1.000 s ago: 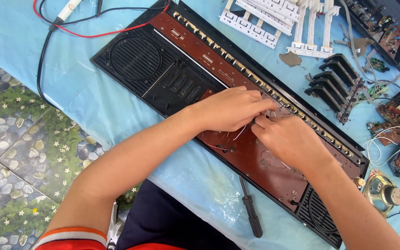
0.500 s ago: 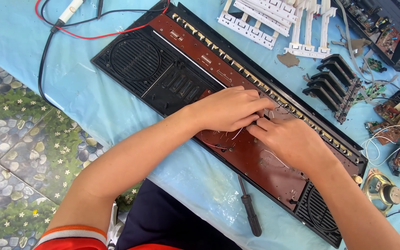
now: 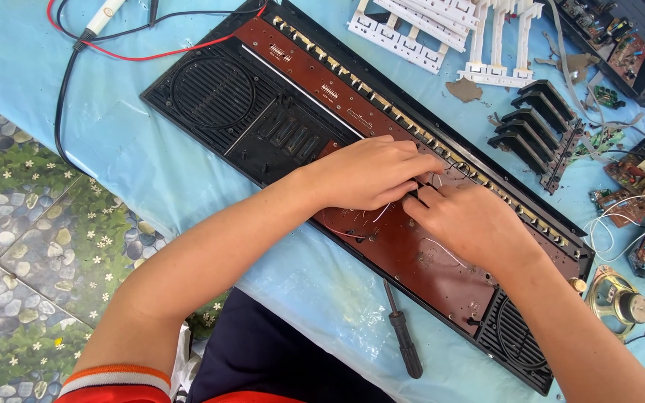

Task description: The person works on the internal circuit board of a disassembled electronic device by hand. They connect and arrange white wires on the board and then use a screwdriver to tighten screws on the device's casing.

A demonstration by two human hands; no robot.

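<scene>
An opened black keyboard case (image 3: 210,97) lies diagonally across the table, with a long brown circuit board (image 3: 427,261) inside it. My left hand (image 3: 367,173) rests palm down on the middle of the board, fingers curled toward thin white wires (image 3: 382,213). My right hand (image 3: 472,224) sits just right of it, fingertips meeting the left hand's at the board's upper edge. What the fingertips pinch is hidden under the hands.
A black screwdriver (image 3: 404,336) lies near the front edge. Red and black probe leads (image 3: 113,45) trail at the upper left. White key strips (image 3: 442,30), black key blocks (image 3: 535,127), small circuit boards (image 3: 636,186) and a loose speaker (image 3: 621,298) lie to the right. Tiled floor shows at left.
Both hands stay on the middle of the board; the fingers have shifted only slightly.
</scene>
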